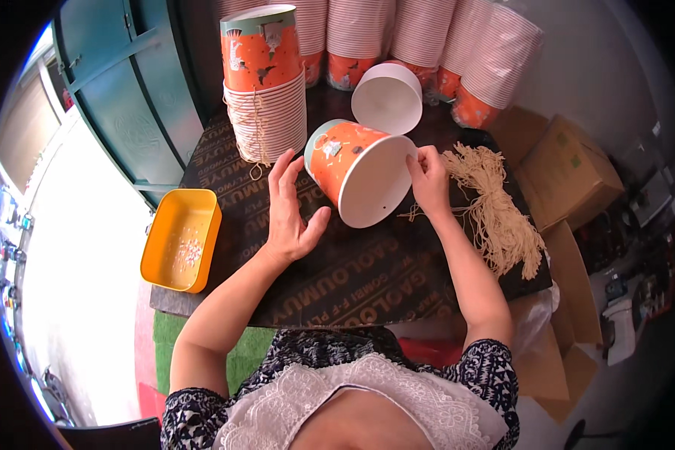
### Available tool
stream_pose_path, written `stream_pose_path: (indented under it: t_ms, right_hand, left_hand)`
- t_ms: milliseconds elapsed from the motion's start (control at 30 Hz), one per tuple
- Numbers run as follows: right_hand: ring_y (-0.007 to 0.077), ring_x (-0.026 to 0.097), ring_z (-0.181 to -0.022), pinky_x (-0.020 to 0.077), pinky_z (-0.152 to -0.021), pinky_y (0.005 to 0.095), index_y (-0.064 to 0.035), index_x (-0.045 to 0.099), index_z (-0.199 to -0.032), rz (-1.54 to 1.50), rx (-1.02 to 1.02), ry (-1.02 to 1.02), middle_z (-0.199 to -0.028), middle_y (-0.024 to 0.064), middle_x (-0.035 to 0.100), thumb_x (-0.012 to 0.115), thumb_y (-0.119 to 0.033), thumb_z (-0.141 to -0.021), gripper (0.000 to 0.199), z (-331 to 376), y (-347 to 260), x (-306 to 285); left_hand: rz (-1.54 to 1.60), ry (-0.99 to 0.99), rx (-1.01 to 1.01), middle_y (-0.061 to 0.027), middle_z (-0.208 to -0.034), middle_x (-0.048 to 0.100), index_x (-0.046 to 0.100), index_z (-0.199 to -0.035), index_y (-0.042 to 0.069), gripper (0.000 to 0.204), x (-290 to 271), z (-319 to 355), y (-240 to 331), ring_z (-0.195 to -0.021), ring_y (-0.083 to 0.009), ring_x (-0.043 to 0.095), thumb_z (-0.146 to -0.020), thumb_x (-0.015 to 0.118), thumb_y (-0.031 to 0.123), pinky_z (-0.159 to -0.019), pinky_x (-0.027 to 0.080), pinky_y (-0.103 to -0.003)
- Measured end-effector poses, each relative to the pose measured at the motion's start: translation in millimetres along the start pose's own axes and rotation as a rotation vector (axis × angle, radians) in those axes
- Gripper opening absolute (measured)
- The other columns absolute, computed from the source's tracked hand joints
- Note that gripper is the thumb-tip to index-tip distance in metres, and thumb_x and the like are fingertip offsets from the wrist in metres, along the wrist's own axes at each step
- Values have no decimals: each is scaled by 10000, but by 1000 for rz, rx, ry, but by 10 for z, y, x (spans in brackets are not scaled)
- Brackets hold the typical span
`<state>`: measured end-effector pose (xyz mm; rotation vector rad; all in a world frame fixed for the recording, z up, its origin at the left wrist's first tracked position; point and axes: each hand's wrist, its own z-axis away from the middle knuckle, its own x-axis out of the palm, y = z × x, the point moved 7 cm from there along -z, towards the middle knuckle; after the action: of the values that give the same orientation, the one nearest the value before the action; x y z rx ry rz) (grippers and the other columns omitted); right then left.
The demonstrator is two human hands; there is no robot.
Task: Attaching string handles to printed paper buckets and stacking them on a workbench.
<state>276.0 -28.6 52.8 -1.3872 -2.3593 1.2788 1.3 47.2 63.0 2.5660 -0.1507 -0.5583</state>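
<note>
An orange paper bucket [336, 156] with a printed pattern and white inside is tilted above the table, its open mouth turned toward me and to the right. A small dark hole shows in its white inner wall. My right hand [431, 184] pinches the rim on the right side. On the other side, my left hand [292, 214] is open, fingers spread, close to the bucket and holding nothing. Behind the left hand stands a tall stack of nested buckets [266, 124] with cords hanging down its side. A bundle of beige cords [495, 206] lies to the right of my right hand.
A yellow bin [210, 244] with small pale bits inside sits at the table's left edge. Another white-lined bucket [387, 99] lies behind. Plastic-wrapped bucket stacks [425, 34] line the back. Cardboard boxes [570, 169] stand right of the dark table [337, 289]; a green metal door [116, 90] is left.
</note>
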Motion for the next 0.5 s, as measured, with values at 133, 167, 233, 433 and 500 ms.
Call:
stream_pose_path:
  t_ms: [133,167,233,433,500]
  right_hand:
    - [91,546,-633,465,-597,269,3,557,-924,-58,1,-19,-712,37,591,628,-153,-916,172,91,-66,61]
    - [81,546,-640,465,-601,258,9,562,-927,-99,-4,-31,-721,25,598,626,-158,-923,178,110,-100,78]
    - [74,545,-645,464,-603,248,15,574,-943,-176,-33,-74,-734,20,607,608,-167,-939,185,141,-233,131]
    - [94,591,-686,483,-632,255,7,647,-942,-241,61,-289,-791,44,655,532,-172,-970,214,120,-173,65]
    - [149,622,-734,498,-674,296,-11,657,-926,34,111,-458,-794,79,661,558,-126,-923,152,129,-76,29]
  left_hand:
    - [-30,-59,122,-276,-1470,238,274,-1430,-16,804,46,-17,120,-1362,-425,269,-793,657,289,-1113,253,-492]
    - [-34,-66,105,-276,-1473,239,268,-1436,-16,796,55,-16,111,-1362,-424,273,-799,649,270,-1114,254,-486]
    - [-52,-55,39,-259,-1477,278,261,-1450,-11,732,76,-2,67,-1384,-399,281,-857,595,259,-1131,241,-455]
    - [-191,-20,-122,-296,-1409,342,327,-1387,-105,552,110,45,-176,-1316,-430,357,-881,499,36,-1108,298,-424]
    - [-215,14,-143,-300,-1388,364,335,-1375,-113,504,106,86,-269,-1298,-430,377,-921,485,47,-1098,311,-419]
